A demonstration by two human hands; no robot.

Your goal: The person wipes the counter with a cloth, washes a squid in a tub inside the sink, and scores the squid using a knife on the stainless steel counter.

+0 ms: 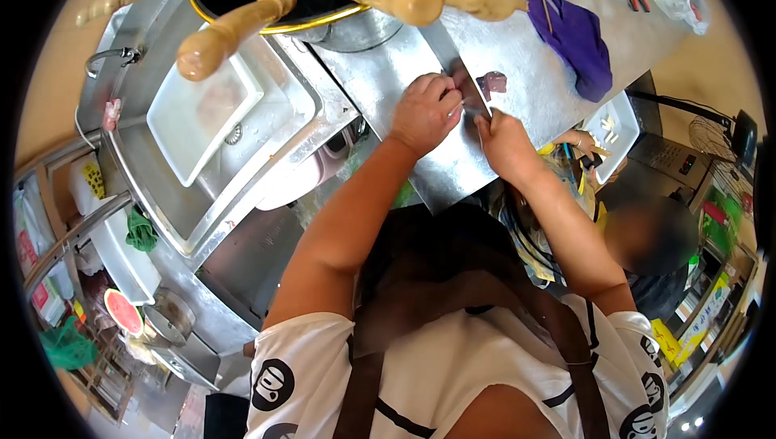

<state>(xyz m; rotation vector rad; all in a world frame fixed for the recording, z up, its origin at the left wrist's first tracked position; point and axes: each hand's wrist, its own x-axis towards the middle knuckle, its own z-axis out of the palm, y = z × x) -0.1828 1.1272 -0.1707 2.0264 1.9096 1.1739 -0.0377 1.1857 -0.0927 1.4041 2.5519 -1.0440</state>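
Observation:
My right hand (507, 146) is wrapped round the near end of a long knife, its handle hidden in the fingers. The knife blade (461, 71) points away from me across the metal counter (372, 75). Just left of the blade, my left hand (424, 116) has its fingers curled and pressed together at the counter surface. What lies under those fingertips is too small and hidden to name. A dark reddish piece (493, 82) lies to the right of the blade.
Wooden-handled tools stand in a gold-rimmed pot (323, 25) beyond my hands. Left is a sink (283, 99) with a white tray (198, 116). A purple cloth (578, 43) lies at the upper right. Another person (655, 233) is at the right, near a white tub (626, 120).

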